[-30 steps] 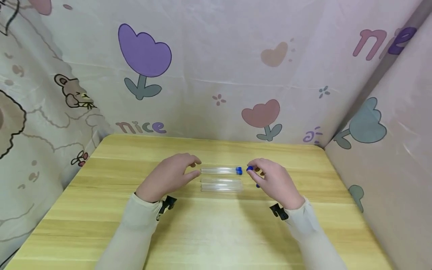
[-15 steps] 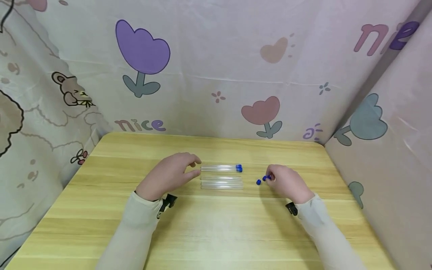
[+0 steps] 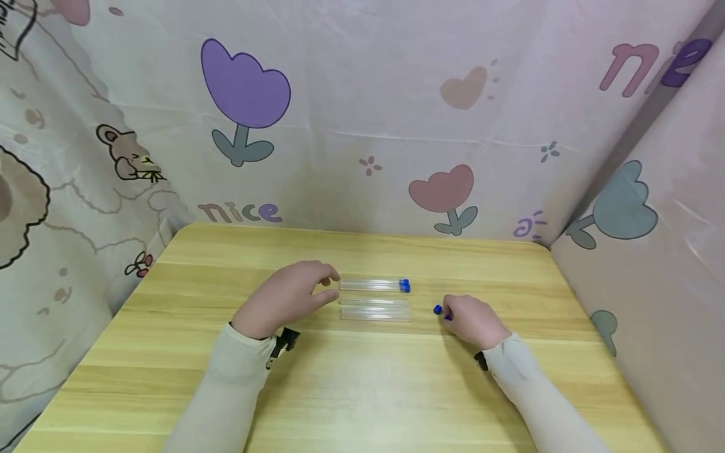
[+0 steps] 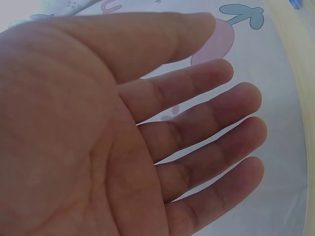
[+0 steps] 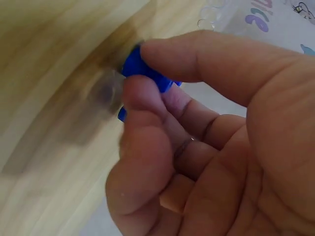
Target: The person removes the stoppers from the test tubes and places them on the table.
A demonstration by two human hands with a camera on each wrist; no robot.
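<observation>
Three clear plastic tubes lie side by side in the middle of the wooden table (image 3: 362, 377). The far tube (image 3: 370, 285) has a blue cap (image 3: 404, 287) on its right end; the two nearer tubes (image 3: 375, 307) are uncapped. My left hand (image 3: 331, 286) hovers at their left ends with relaxed fingers, and its palm (image 4: 211, 123) holds nothing in the left wrist view. To the right of the tubes, my right hand (image 3: 449, 313) rests low on the table. There its thumb and forefinger pinch a small blue cap (image 5: 135, 64). A second loose blue cap (image 3: 438, 309) lies just left of those fingertips.
Patterned plastic sheeting (image 3: 362, 126) with flowers and the word "nice" walls the table at the back, left and right. Bare wood stretches in front of the hands and behind the tubes.
My right hand left the far tube's capped end, moved right and down to the loose caps, and now pinches one. The left hand stayed put.
</observation>
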